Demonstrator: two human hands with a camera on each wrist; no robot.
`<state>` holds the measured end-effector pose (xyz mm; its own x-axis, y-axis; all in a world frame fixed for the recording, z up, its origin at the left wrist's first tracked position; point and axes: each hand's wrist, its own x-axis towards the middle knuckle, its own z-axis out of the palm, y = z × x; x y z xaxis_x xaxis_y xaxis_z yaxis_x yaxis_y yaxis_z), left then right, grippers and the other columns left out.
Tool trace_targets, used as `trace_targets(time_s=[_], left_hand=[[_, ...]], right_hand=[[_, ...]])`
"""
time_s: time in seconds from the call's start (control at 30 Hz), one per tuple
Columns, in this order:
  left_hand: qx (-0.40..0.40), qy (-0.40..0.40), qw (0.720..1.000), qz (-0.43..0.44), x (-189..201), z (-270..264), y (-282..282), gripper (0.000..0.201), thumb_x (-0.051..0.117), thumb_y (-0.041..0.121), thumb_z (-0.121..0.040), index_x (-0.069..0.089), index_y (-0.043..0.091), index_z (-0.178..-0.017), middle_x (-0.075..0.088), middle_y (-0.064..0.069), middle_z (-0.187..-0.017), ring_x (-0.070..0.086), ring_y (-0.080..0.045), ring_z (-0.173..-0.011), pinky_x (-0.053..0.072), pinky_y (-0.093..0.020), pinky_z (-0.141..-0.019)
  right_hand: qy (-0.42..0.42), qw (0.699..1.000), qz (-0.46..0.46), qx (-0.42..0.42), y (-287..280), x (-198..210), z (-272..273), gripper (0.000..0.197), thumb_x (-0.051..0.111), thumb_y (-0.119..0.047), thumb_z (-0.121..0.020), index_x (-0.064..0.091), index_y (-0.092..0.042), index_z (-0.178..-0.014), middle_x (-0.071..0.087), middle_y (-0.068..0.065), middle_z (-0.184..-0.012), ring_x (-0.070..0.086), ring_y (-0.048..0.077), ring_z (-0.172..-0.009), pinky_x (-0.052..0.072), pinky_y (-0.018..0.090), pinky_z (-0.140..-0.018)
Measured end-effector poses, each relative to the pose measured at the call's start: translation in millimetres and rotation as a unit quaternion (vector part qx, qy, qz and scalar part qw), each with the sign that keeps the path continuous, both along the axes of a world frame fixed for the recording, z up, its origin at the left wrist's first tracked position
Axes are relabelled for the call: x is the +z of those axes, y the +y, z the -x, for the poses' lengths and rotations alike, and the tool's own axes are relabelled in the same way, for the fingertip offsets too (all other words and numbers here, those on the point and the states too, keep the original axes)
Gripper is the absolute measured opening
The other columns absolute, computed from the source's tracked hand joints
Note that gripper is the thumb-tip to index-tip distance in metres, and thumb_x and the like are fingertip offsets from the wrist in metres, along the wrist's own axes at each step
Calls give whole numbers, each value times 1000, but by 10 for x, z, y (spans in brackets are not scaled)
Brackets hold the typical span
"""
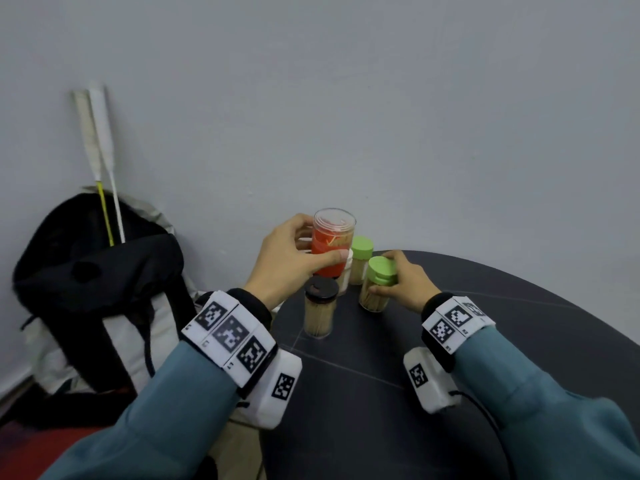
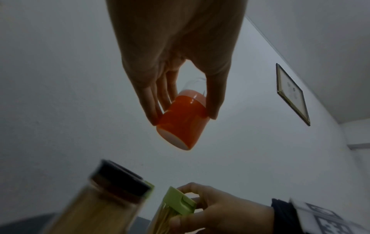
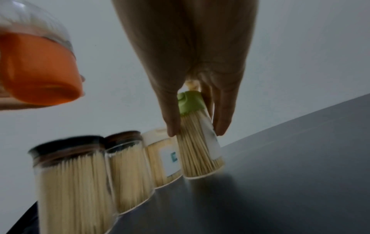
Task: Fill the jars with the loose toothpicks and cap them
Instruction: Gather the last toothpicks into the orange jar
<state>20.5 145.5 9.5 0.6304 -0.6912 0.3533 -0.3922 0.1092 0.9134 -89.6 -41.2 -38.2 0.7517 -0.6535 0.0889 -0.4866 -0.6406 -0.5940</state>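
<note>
Your left hand (image 1: 287,258) grips orange jar (image 1: 333,242), clear-topped, lifted above black-capped jar (image 1: 320,311); your right hand (image 1: 403,284) grips green-capped jar (image 1: 377,289), toothpick-packed, right of black-capped jar on table (image 1: 485,323).

Dark round table (image 1: 450,341) set against a pale grey wall (image 1: 346,98). Left of the table, slumped on the floor, a black and grey backpack (image 1: 97,289), two white rods (image 1: 100,150) sticking up from it. Higher on the wall, a framed picture (image 2: 292,93).
</note>
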Motion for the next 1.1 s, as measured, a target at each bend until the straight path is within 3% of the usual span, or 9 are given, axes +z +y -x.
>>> trace_targets(time_s=[0.07,0.17,0.27,0.43,0.6,0.7,0.8,0.93,1.1], left_hand=[[-37,24,999,-14,-2,110,-94,44,81,13,-70,60,10,-108,68,-3,-106,66,-13,-95,54,-24,-83],[-103,17,993,-63,-42,321,-296,47,84,13,-68,60,11,-108,67,-1,-104,66,-8,-89,52,-14,-72],[-163,-7,981,-104,-114,596,-590,51,86,20,-56,60,19,-100,68,-1,-106,66,-16,-99,53,-25,-85],[-202,-108,955,-190,-254,1109,-1201,49,87,14,-62,61,16,-104,69,-2,-105,64,-14,-101,50,-30,-93],[-223,-118,935,-249,-431,1567,-1637,48,87,15,-62,60,18,-101,66,2,-102,62,-12,-96,48,-21,-82],[-219,-116,932,-266,-533,1750,-1807,47,87,14,-61,60,20,-99,67,-1,-103,60,-12,-94,46,-20,-78],[-207,-94,935,-274,-609,1891,-1916,50,87,15,-61,59,16,-102,66,-3,-107,61,-14,-95,49,-23,-82],[-198,-51,943,-261,-661,1995,-1991,52,88,13,-60,52,18,-97,62,2,-99,59,-12,-92,50,-24,-83],[-187,-31,949,-252,-681,2031,-2003,52,89,12,-58,49,20,-90,63,1,-97,60,-11,-88,50,-23,-79]], right_hand=[[-3,1000,-1,-8,-92,38,202,66,73,-16,-79,35,-6,-132,54,17,-125,50,27,-117,36,21,-85],[15,999,0,-28,-283,101,601,68,74,-18,-78,35,-4,-132,54,16,-125,50,26,-117,33,19,-82],[28,998,8,-52,-513,184,1051,64,75,-18,-77,40,-3,-127,56,14,-122,51,25,-115,34,19,-80],[33,996,11,-85,-896,226,1719,63,77,-13,-74,43,-4,-126,58,12,-119,53,24,-110,38,23,-87],[44,996,8,-82,-1153,160,2078,62,77,-13,-74,44,-7,-127,57,9,-116,49,16,-93,32,16,-70],[26,996,-4,-84,-1270,69,2162,62,78,-12,-73,46,-7,-125,58,9,-116,54,20,-98,40,23,-81],[-13,997,-32,-70,-1321,-3,2167,60,79,-7,-71,47,-6,-122,58,11,-119,56,26,-110,45,37,-97],[-25,997,-70,-36,-1334,-53,2136,58,77,-1,-71,48,-4,-122,57,12,-122,58,24,-110,46,40,-99],[-17,995,-94,-21,-1322,-78,2150,50,69,8,-75,48,2,-120,58,9,-115,58,20,-106,48,19,-87]])
